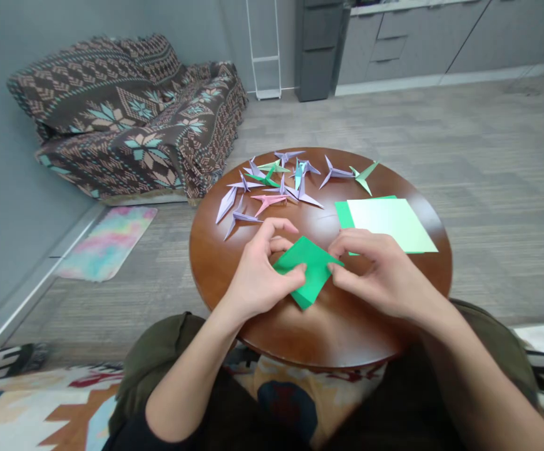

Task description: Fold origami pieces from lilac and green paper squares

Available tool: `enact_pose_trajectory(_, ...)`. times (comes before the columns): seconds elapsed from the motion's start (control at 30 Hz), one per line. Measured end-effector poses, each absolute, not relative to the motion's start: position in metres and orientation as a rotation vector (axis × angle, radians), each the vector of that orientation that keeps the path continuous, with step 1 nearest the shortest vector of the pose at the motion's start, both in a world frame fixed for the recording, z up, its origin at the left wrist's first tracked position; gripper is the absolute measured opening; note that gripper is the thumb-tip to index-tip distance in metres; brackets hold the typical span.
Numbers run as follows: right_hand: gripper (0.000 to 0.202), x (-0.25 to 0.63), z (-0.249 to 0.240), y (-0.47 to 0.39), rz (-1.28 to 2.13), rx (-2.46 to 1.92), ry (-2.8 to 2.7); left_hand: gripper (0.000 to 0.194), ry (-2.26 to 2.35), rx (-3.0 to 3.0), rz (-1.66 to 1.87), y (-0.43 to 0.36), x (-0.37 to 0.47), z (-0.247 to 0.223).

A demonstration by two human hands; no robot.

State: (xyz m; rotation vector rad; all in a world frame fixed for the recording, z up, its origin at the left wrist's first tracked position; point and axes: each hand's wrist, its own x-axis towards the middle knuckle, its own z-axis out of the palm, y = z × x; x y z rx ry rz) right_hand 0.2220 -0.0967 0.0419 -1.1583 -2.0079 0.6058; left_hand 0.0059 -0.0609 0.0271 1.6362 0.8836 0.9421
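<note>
- Both hands meet over the near half of the round wooden counter (215, 263), left hand (257, 275) and right hand (384, 275) each with its grip clamped on a folded green paper (312, 263).
- Green paper lies flat as a diamond, one corner pointing toward the person, its long axis running near to far.
- Just beyond the right hand rests a stack of pale green sheets (394, 225).
- Farther back, folded paper cranes (276, 181) in purple, pink and green are scattered.
- Beyond the counter: grey floor, a patterned sofa (131, 119), a pastel mat (107, 241).
</note>
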Motion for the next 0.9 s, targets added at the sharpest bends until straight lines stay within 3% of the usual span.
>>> enact_pose_trajectory(0.27, 0.013, 0.244, 0.047, -0.097, 0.647, -1.263, -1.951, 0.047, 0.883, 1.601, 0.943, -0.057, 0.001, 0.026)
enact_pose_trajectory(0.47, 0.003, 0.228, 0.042, -0.095, 0.668, -1.144, -1.977, 0.051, 0.884, 1.613, 0.980, -0.059, 0.004, 0.028)
enact_pose_trajectory(0.53, 0.012, 0.220, 0.038, -0.095, 0.646, -1.106, -2.008, 0.052, 0.897, 1.658, 0.965, -0.061, 0.007, 0.028)
enact_pose_trajectory(0.9, 0.013, 0.217, 0.037, -0.097, 0.522, -1.065, -2.081, 0.048, 0.922, 1.732, 0.914, -0.064, 0.007, 0.028)
